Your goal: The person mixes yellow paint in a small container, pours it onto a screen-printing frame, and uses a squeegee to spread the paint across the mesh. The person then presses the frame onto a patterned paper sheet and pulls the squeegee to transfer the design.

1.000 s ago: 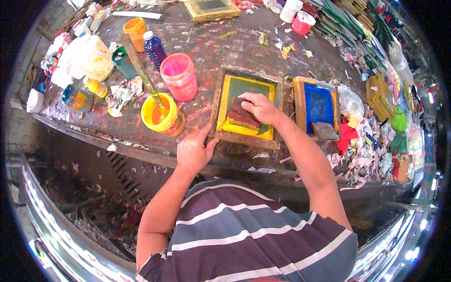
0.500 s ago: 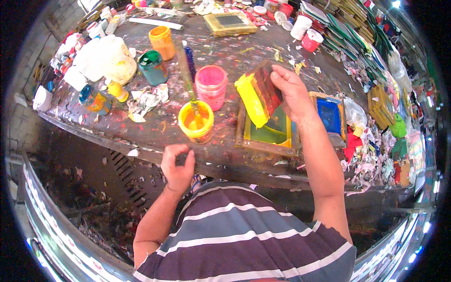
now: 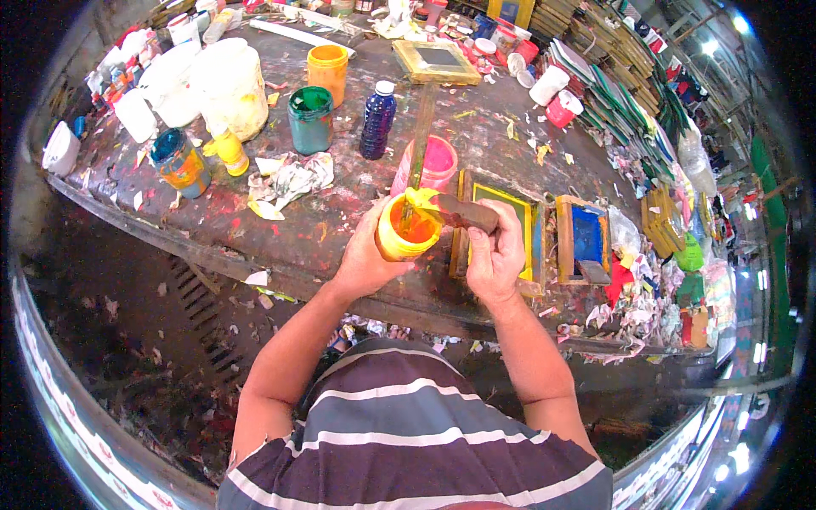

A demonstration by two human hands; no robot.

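Note:
My left hand is wrapped round a yellow paint jar near the table's front edge. A long paint-stained stirring stick stands in the jar, leaning away from me. My right hand grips a brown squeegee whose yellow-coated edge lies at the jar's mouth, by the stick. Whether it presses on the rim or on the stick I cannot tell. Just behind is a pink paint jar, partly hidden. Right of the squeegee lies a wooden printing screen with a yellow border, partly covered by my right hand.
A blue printing screen lies further right, beside a heap of rags. On the left stand a dark bottle, a green jar, an orange jar, a blue jar and white buckets. A crumpled rag lies among them.
My right hand has brought the squeegee left from above the yellow-bordered screen to the yellow jar, turning it. My left hand has moved up and right and taken hold of the jar.

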